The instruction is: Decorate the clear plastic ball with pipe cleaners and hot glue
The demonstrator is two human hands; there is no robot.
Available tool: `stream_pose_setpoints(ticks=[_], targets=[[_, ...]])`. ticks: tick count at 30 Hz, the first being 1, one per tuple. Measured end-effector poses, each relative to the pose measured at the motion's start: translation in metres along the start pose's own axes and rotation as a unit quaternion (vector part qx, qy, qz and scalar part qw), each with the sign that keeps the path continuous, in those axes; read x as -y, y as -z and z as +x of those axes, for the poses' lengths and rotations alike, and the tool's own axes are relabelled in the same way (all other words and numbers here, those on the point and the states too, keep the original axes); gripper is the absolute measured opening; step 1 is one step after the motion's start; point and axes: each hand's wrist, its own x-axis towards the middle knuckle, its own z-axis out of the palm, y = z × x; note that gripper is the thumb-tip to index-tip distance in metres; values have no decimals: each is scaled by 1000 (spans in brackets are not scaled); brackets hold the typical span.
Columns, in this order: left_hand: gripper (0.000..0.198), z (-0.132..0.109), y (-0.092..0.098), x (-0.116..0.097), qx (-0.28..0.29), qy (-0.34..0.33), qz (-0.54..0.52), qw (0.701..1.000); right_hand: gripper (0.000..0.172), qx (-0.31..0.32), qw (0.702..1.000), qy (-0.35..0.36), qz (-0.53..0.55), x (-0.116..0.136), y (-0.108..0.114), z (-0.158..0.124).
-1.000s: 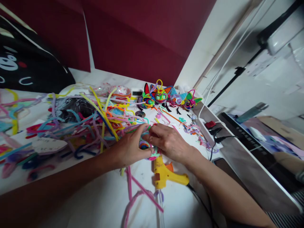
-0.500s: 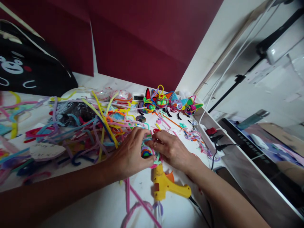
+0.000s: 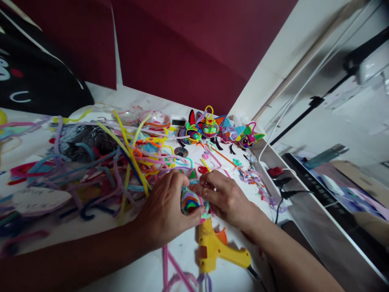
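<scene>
A round ornament [image 3: 191, 203] with curved, multicoloured pipe-cleaner bands sits between my hands above the table. My left hand [image 3: 167, 209] is wrapped round its left side, thumb along the near edge. At the far right side, the bent fingers of my right hand [image 3: 226, 198] press on the ornament's top and cover part of it. Pink and mint-green pieces show at its lower right. Just below lies a yellow hot glue gun [image 3: 209, 247] with an orange trigger, its nozzle end hidden beneath the ornament.
Several similar ornaments with ears [image 3: 210, 126] stand at the back. Loose pipe cleaners [image 3: 129, 156] heap up on the left, near a black bag [image 3: 45, 77]. A power strip with a red plug [image 3: 275, 172] and cables lies along the right edge. Pink pipe cleaners [image 3: 176, 265] lie in front.
The view has shifted slightly. Both hands remain on the ornament, and more of its banded side shows between them. My right hand's fingers have moved a little across its top.
</scene>
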Motion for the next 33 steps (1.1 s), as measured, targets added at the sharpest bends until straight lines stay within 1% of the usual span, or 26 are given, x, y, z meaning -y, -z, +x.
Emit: stream_pose_setpoints(ticks=[4,8,12,17,20,27,29,33], targets=[[33,0,-1,1,-7,-31,18,999,32,2,1000,-9,3,0,0,0],[30,1,0,0,-10,-42,29,999,34,-5,1000,-6,10,1,0,1],[28,3,2,-1,-2,-63,54,997,31,-5,1000,1,5,1,1,2],[24,3,4,-1,-7,-84,72,994,27,-16,1000,6,-16,2,3,2],[22,4,5,-1,-4,-93,80,992,27,-28,1000,6,-9,2,3,1],[19,3,3,1,-18,-106,80,991,25,-36,999,0,3,3,2,-4],[17,2,2,2,-24,-108,76,991,25,-30,1000,1,-2,6,3,-5],[17,2,1,3,-26,-113,73,991,28,2,999,1,-40,13,9,-8]])
